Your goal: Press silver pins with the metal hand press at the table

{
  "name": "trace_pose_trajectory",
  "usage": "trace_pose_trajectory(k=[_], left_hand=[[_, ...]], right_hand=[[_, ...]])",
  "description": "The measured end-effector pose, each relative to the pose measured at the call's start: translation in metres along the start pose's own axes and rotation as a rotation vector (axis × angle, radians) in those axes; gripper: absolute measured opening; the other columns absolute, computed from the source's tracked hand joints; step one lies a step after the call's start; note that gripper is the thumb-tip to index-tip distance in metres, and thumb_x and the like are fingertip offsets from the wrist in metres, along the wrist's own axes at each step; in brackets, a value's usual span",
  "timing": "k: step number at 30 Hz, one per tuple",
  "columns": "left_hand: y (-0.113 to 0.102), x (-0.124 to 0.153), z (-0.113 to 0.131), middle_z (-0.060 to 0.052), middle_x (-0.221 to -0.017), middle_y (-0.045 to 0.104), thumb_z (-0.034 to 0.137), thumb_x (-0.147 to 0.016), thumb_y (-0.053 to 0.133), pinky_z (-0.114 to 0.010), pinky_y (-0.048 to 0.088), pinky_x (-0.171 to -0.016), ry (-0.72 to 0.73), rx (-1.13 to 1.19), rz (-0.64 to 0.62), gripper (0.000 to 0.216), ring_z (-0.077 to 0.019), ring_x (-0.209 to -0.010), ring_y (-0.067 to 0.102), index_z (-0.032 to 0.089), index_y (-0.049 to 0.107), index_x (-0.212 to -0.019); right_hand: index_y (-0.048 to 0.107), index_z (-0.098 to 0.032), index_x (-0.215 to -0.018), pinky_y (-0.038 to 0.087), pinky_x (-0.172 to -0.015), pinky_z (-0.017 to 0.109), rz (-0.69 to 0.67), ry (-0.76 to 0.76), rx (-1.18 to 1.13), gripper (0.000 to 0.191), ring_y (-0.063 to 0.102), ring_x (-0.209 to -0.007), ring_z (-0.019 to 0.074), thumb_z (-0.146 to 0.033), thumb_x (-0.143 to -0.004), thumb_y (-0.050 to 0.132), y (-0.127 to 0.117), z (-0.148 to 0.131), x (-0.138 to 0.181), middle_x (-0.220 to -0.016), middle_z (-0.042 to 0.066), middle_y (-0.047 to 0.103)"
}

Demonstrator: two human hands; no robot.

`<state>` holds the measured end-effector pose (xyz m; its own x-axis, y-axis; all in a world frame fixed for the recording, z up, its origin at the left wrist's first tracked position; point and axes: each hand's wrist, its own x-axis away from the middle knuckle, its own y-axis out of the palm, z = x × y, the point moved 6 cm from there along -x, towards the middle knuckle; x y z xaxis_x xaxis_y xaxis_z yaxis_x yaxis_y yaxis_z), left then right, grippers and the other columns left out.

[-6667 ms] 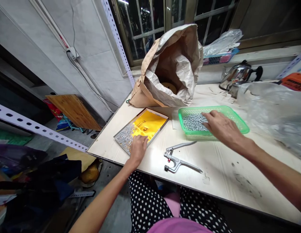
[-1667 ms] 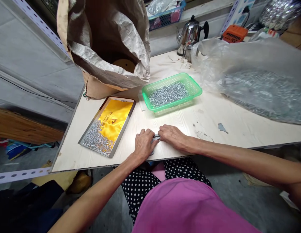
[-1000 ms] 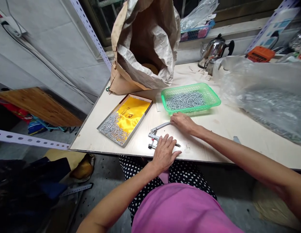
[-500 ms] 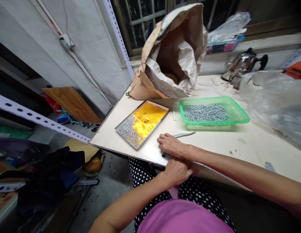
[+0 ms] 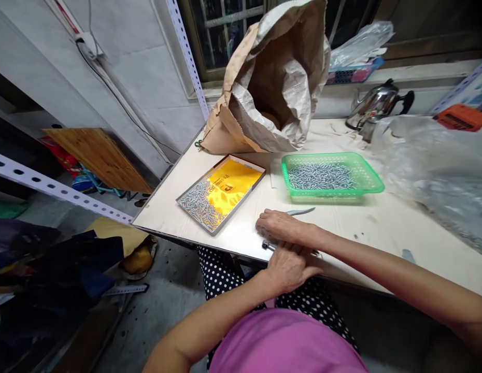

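A metal hand-press pliers tool (image 5: 302,211) lies near the front edge of the pale table (image 5: 381,233). My right hand (image 5: 283,228) rests on top of it with fingers curled over its body; one handle sticks out behind the hand and the head shows at the front. My left hand (image 5: 289,265) sits at the table edge just below my right hand, touching it, its fingers tucked under my right wrist. A flat box with yellow lining (image 5: 235,178) holds several small metal pieces on the left. A green basket (image 5: 371,182) of similar metal pieces stands behind the hands.
A big open paper sack (image 5: 280,77) stands at the back of the table. A steel kettle (image 5: 377,106) and a large clear plastic bag (image 5: 435,160) are at the right. A perforated white rail (image 5: 50,189) and floor clutter lie to the left.
My right hand left the green basket and came down onto the pliers at the table's front edge. My left hand left the yellow box and moved in under my right hand.
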<state>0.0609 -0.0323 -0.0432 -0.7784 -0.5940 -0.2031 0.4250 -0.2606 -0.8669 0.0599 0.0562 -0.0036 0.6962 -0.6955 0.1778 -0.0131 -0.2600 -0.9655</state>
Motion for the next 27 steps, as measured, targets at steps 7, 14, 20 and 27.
trace_pose_trajectory(k=[7,14,20,27], left_hand=[[0.018,-0.003,0.001,-0.016,-0.126,0.062,0.05,-0.091,0.053,-0.043,0.046,-0.101,-0.084,0.03,-0.085,0.054,-0.031,-0.117,0.058,0.011,0.055,-0.129],[-0.046,0.039,0.049,-0.008,-0.124,0.065,0.042,-0.096,0.048,-0.038,0.042,-0.107,0.267,-0.068,-0.024,0.034,-0.0224,-0.12,0.056,0.018,0.062,-0.116],[-0.164,0.053,-0.054,-0.008,-0.107,0.07,0.022,-0.098,0.043,-0.038,0.052,-0.09,-0.116,-0.276,0.294,0.027,-0.0208,-0.1,0.061,0.016,0.066,-0.11],[-0.209,0.051,-0.216,-0.01,-0.102,0.067,0.017,-0.094,0.042,-0.035,0.047,-0.088,-0.616,-0.545,0.124,0.031,-0.025,-0.101,0.054,0.018,0.07,-0.108]], right_hand=[[0.065,-0.015,-0.092,0.036,-0.076,0.034,0.094,-0.018,0.124,0.012,0.052,-0.096,0.0237,-0.022,-0.093,0.055,0.018,-0.009,-0.002,-0.093,0.009,0.065],[0.064,-0.017,-0.085,0.033,-0.075,0.034,0.346,-0.081,0.143,0.021,0.049,-0.083,0.021,-0.014,-0.094,0.045,-0.013,-0.009,0.006,-0.082,0.007,0.062],[0.068,-0.015,-0.096,0.039,-0.077,0.035,0.666,0.32,0.223,0.026,0.053,-0.089,0.0242,-0.02,-0.095,0.042,-0.108,0.091,0.066,-0.092,0.012,0.062],[0.066,-0.019,-0.111,0.046,-0.064,0.032,0.577,0.368,0.122,0.033,0.06,-0.081,0.0222,-0.031,-0.097,0.039,-0.061,0.094,0.107,-0.097,0.011,0.062]])
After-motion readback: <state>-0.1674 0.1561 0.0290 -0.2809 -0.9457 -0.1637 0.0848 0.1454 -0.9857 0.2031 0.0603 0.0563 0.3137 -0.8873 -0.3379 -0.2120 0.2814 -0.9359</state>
